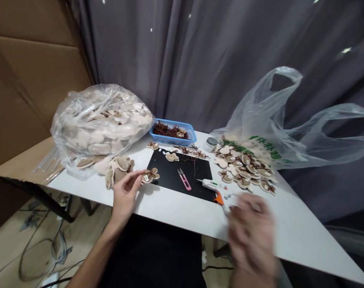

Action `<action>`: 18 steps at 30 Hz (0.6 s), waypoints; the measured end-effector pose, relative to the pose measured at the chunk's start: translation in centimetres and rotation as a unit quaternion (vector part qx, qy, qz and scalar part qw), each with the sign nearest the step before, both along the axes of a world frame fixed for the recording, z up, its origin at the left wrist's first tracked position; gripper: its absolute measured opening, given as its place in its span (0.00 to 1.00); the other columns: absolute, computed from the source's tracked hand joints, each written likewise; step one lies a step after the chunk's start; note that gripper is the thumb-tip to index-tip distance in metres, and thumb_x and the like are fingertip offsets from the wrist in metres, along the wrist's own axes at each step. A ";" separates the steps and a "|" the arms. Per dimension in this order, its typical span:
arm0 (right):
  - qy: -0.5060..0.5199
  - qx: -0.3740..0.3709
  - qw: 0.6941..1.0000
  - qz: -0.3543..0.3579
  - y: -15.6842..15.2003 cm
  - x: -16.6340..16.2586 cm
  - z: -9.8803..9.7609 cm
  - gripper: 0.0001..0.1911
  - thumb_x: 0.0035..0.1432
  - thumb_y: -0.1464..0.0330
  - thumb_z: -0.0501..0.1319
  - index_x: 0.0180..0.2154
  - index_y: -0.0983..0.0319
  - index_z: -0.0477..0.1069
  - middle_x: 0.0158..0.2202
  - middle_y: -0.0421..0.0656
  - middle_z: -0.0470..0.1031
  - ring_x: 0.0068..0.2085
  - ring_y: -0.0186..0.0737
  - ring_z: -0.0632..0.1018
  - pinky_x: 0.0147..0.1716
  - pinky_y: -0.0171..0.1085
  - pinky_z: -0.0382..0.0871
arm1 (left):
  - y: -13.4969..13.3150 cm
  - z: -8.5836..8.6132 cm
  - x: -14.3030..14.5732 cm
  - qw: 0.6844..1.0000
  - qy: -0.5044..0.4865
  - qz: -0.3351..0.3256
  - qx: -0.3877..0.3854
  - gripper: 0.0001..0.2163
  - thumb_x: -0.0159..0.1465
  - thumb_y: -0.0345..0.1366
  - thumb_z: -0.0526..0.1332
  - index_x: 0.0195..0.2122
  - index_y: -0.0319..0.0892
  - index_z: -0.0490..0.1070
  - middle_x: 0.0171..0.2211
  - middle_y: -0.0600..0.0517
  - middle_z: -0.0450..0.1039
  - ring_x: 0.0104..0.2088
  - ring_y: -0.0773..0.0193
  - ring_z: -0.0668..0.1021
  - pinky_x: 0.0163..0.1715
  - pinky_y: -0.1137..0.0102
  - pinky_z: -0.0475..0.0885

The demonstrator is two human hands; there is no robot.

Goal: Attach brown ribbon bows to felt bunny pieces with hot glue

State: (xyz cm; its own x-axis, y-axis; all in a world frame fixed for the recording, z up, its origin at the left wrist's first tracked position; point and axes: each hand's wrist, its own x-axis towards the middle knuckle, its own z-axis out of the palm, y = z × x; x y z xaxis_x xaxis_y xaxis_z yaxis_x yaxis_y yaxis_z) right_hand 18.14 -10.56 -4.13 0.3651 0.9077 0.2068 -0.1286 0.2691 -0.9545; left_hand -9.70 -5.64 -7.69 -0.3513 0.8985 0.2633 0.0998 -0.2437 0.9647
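My left hand (128, 193), thumb and fingers pinched, holds a small beige fabric piece with a brown bow and a white label (151, 176) above the table's front edge. My right hand (250, 228) is smeared by motion near the handle of a white glue gun with an orange trigger (213, 186); whether it holds anything does not show. The glue gun lies with its nozzle over a black mat (166, 176). Pink-handled thread snips (184, 180) rest on the mat, and another beige piece (171, 157) lies near its back edge.
A clear bag (100, 124) of fabric pieces stands at left, loose pieces (118, 170) before it. Behind the mat sit a blue basket (173, 122) of brown bows and a grey-lidded jar (211, 144). Bowed pieces (244, 170) are heaped at right beside a plastic carrier bag (272, 120).
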 end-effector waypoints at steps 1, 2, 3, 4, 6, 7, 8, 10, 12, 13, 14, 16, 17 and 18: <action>-0.027 -0.017 0.999 0.035 1.4 -2.2 -0.2 0.14 0.56 0.57 0.76 0.41 0.56 0.80 0.33 0.40 0.78 0.16 0.24 0.59 0.12 0.29 0.50 | -0.1 0.0 0.0 1.000 0.000 0.006 0.002 0.20 0.61 0.54 0.73 0.43 0.42 0.86 0.43 0.44 0.87 0.40 0.53 0.86 0.41 0.65 0.82; -0.063 -0.037 0.995 0.075 2.6 -4.3 -0.4 0.15 0.57 0.57 0.74 0.42 0.58 0.81 0.33 0.41 0.78 0.17 0.25 0.61 0.13 0.30 0.53 | -0.1 0.0 0.0 1.000 -0.001 0.012 0.005 0.20 0.62 0.54 0.73 0.44 0.42 0.85 0.43 0.44 0.87 0.40 0.54 0.86 0.40 0.65 0.82; -0.101 -0.055 0.987 0.114 3.7 -6.3 -0.6 0.16 0.58 0.56 0.73 0.43 0.60 0.82 0.33 0.42 0.79 0.18 0.27 0.64 0.15 0.30 0.57 | -0.2 -0.1 0.0 1.000 -0.002 0.017 0.007 0.19 0.62 0.54 0.73 0.44 0.43 0.85 0.42 0.44 0.87 0.40 0.54 0.86 0.40 0.66 0.82; -0.138 -0.069 0.977 0.145 4.5 -8.0 -0.9 0.18 0.59 0.56 0.71 0.44 0.61 0.83 0.32 0.42 0.79 0.20 0.30 0.67 0.17 0.32 0.60 | -0.3 -0.1 0.0 1.000 -0.003 0.020 0.011 0.19 0.63 0.53 0.73 0.44 0.43 0.85 0.42 0.45 0.87 0.40 0.54 0.86 0.40 0.66 0.82; -0.189 -0.078 0.962 0.180 5.4 -10.6 -1.4 0.19 0.60 0.55 0.68 0.44 0.62 0.85 0.29 0.42 0.79 0.23 0.35 0.73 0.22 0.34 0.65 | -0.5 -0.2 0.0 1.000 -0.005 0.018 0.019 0.18 0.63 0.53 0.72 0.43 0.43 0.85 0.42 0.45 0.87 0.42 0.54 0.86 0.42 0.66 0.82; -0.205 -0.076 0.957 0.191 5.5 -11.4 -1.6 0.17 0.61 0.56 0.68 0.42 0.62 0.85 0.28 0.43 0.80 0.26 0.38 0.75 0.26 0.35 0.68 | -0.6 -0.2 0.0 1.000 -0.005 0.014 0.021 0.18 0.64 0.53 0.72 0.43 0.43 0.85 0.42 0.46 0.87 0.42 0.54 0.86 0.42 0.65 0.81; -0.212 -0.071 0.954 0.200 5.4 -12.0 -1.8 0.15 0.62 0.58 0.67 0.40 0.61 0.86 0.29 0.44 0.81 0.29 0.41 0.77 0.29 0.36 0.70 | -0.7 -0.3 0.0 1.000 -0.005 0.010 0.023 0.17 0.64 0.52 0.72 0.43 0.43 0.85 0.42 0.46 0.87 0.42 0.55 0.86 0.43 0.65 0.81; -0.195 -0.054 0.956 0.213 4.9 -12.3 -1.9 0.14 0.64 0.59 0.65 0.35 0.60 0.85 0.32 0.45 0.84 0.33 0.43 0.79 0.34 0.37 0.71 | -0.8 -0.2 0.0 1.000 -0.008 0.008 0.026 0.16 0.64 0.51 0.72 0.43 0.43 0.85 0.43 0.46 0.87 0.43 0.55 0.86 0.45 0.65 0.81; -0.142 -0.047 0.964 0.222 4.3 -11.8 -1.7 0.15 0.64 0.58 0.66 0.31 0.60 0.84 0.29 0.44 0.82 0.30 0.40 0.76 0.31 0.37 0.69 | -0.9 -0.1 0.1 1.000 -0.011 0.011 0.025 0.16 0.64 0.50 0.72 0.43 0.43 0.85 0.43 0.46 0.86 0.44 0.55 0.86 0.46 0.65 0.81; -0.101 -0.052 0.967 0.227 4.0 -11.2 -1.6 0.15 0.64 0.57 0.67 0.31 0.60 0.84 0.24 0.41 0.77 0.26 0.37 0.72 0.26 0.35 0.65 | -0.9 -0.1 0.1 1.000 -0.012 0.013 0.024 0.15 0.64 0.50 0.72 0.43 0.43 0.85 0.43 0.46 0.86 0.44 0.55 0.86 0.46 0.65 0.81; -0.053 -0.055 0.970 0.230 3.6 -10.4 -1.4 0.15 0.63 0.56 0.69 0.31 0.59 0.83 0.21 0.38 0.71 0.22 0.34 0.67 0.22 0.34 0.60 | -1.0 0.0 0.1 1.000 -0.012 0.014 0.021 0.15 0.64 0.49 0.72 0.43 0.43 0.84 0.43 0.46 0.86 0.43 0.55 0.86 0.45 0.65 0.80; 0.067 -0.043 0.974 0.210 3.0 -7.9 -1.2 0.15 0.61 0.55 0.71 0.29 0.57 0.80 0.18 0.31 0.56 0.17 0.29 0.53 0.16 0.31 0.45 | -1.1 0.1 0.2 1.000 -0.011 0.012 0.013 0.15 0.65 0.49 0.71 0.43 0.43 0.84 0.43 0.46 0.86 0.43 0.54 0.86 0.46 0.64 0.80; 0.123 -0.005 0.977 0.176 2.8 -6.3 -1.1 0.16 0.60 0.54 0.72 0.27 0.56 0.77 0.19 0.31 0.55 0.18 0.29 0.50 0.15 0.31 0.42 | -1.1 0.1 0.2 1.000 -0.009 0.010 0.011 0.15 0.65 0.49 0.71 0.43 0.43 0.84 0.44 0.45 0.86 0.44 0.54 0.86 0.46 0.63 0.80; 0.168 0.055 0.975 0.134 2.6 -4.5 -1.0 0.18 0.59 0.53 0.73 0.25 0.56 0.74 0.20 0.30 0.52 0.18 0.29 0.47 0.13 0.31 0.41 | -1.1 0.0 0.3 1.000 -0.004 0.007 0.008 0.15 0.65 0.49 0.70 0.43 0.43 0.84 0.44 0.45 0.86 0.44 0.53 0.86 0.46 0.62 0.80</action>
